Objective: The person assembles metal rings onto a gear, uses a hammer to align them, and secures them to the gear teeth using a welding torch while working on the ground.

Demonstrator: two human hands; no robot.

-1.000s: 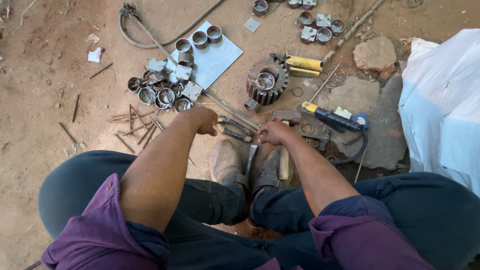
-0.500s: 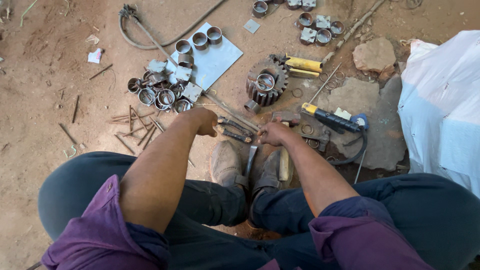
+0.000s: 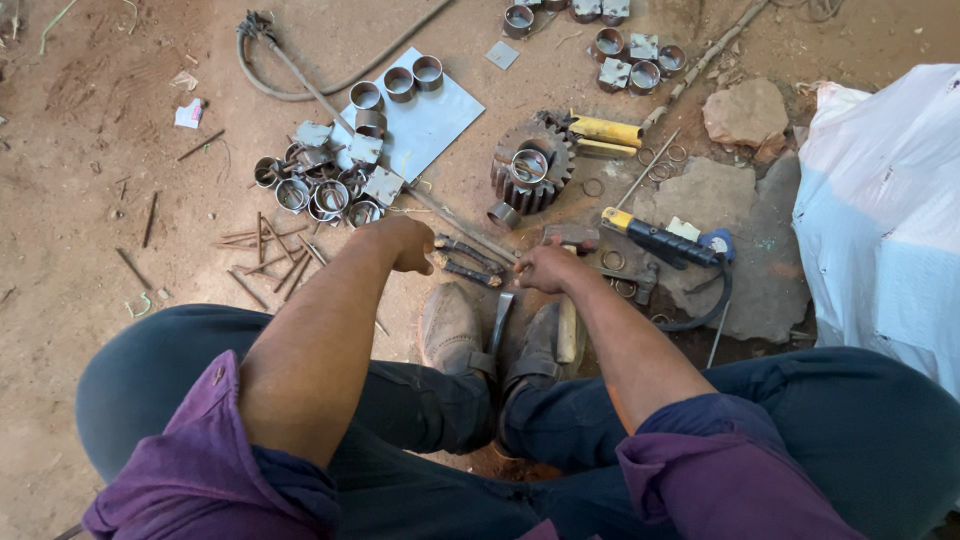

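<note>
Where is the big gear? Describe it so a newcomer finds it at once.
Start at the flat grey metal sheet on the dirt floor. Just right of it, beyond the person's right hand, sits the gear. It is the only toothed wheel there, dark and rusty, with a small shiny ring resting on its centre.

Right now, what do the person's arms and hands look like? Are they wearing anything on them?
Both forearms are bare, with purple sleeves rolled up above the elbows. The left hand and right hand are bare too: no gloves, watch or rings that I can make out.
</note>
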